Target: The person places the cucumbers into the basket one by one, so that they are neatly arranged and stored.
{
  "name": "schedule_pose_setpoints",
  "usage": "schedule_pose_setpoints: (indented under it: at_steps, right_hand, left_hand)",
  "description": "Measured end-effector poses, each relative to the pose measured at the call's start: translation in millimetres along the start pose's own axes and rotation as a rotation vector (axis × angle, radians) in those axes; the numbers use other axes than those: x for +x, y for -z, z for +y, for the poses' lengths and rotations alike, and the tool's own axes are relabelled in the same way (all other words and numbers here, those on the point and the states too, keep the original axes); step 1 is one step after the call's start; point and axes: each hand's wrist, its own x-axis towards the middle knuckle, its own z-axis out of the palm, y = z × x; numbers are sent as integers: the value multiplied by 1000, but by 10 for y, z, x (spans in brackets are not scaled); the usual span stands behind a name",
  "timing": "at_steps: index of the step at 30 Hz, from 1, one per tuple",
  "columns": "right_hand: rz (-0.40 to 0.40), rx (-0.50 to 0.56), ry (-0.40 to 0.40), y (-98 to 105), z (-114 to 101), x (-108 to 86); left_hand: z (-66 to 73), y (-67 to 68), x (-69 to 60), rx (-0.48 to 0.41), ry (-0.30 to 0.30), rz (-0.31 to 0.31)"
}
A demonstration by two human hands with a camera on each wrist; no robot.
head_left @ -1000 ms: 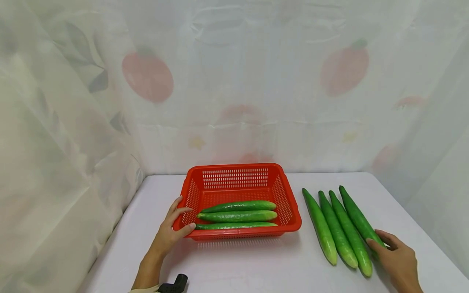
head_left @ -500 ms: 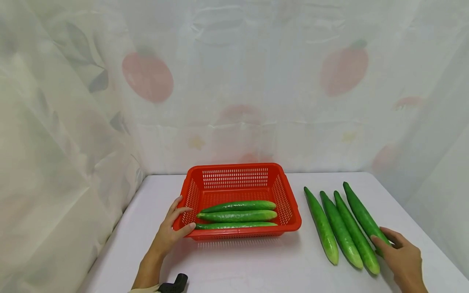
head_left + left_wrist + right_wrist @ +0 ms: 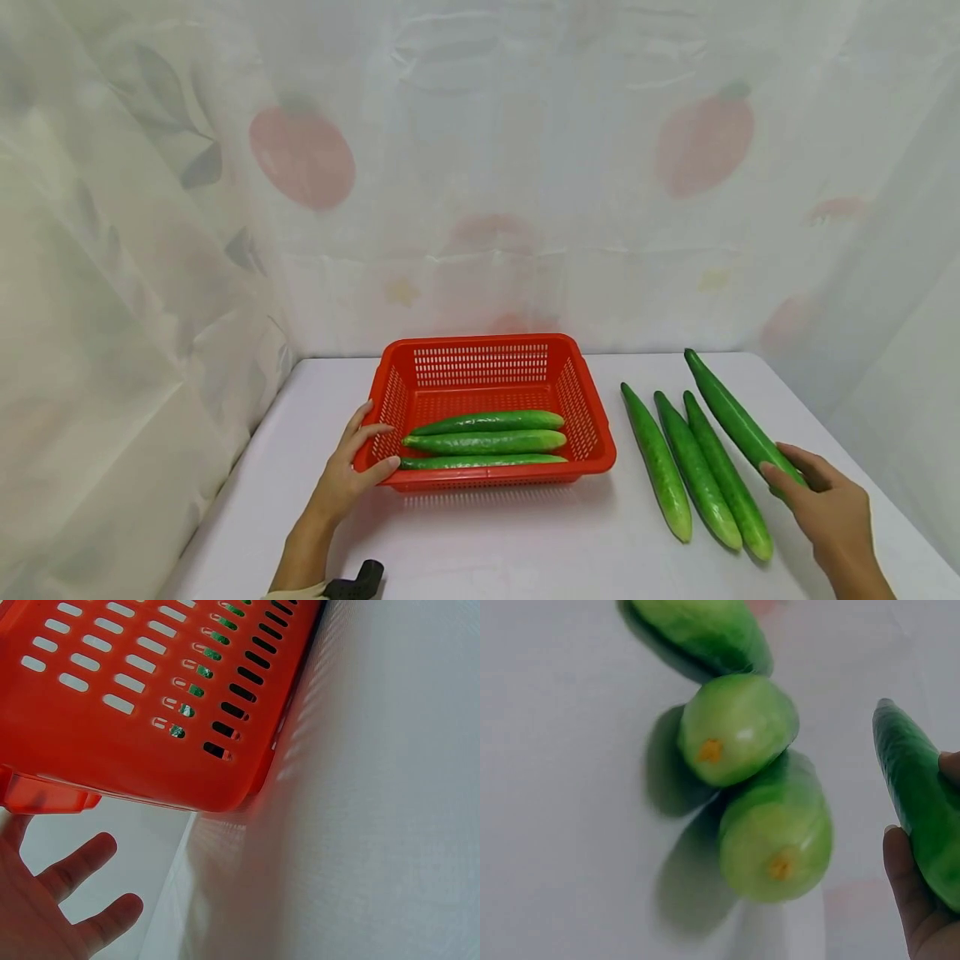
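My right hand [image 3: 832, 504] grips the near end of a long green cucumber [image 3: 738, 417], thumb on one side and fingers on the other. That cucumber is raised at a slant over the right of the table; in the right wrist view, its dark tip [image 3: 885, 712] stands apart from the others. To its left lie a right cucumber [image 3: 727, 475], a middle cucumber [image 3: 697, 471] and a left cucumber [image 3: 656, 462]. My left hand [image 3: 348, 471] rests on the left front corner of a red basket [image 3: 487, 474], fingers spread. Three cucumbers [image 3: 483, 443] lie sideways inside.
The white table [image 3: 570, 550] ends at a printed curtain [image 3: 487, 167] behind the basket. Another curtain [image 3: 127, 333] hangs along the left. A black device [image 3: 356, 581] is strapped at my left wrist.
My right hand has lifted the rightmost cucumber off the table, its far tip swinging up and left. The other loose cucumbers shifted slightly right earlier. My left hand and the basket stay put.
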Motion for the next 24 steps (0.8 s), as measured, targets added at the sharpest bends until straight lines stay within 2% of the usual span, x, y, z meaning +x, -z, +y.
schedule_pose_setpoints:
  at_steps: [3, 9, 18, 24]
  right_hand:
    - [-18, 21, 30, -14, -76, 6]
    - [-66, -12, 68, -53, -265, 17]
    - [-129, 3, 202, -129, -518, 48]
    - [-159, -32, 286, -227, -630, 76]
  left_hand:
    - [2, 2, -1, -2, 1, -1]
    - [12, 3, 1, -2, 0, -2]
    - [22, 2, 6, 3, -5, -3]
    - [13, 0, 5, 2, -7, -3]
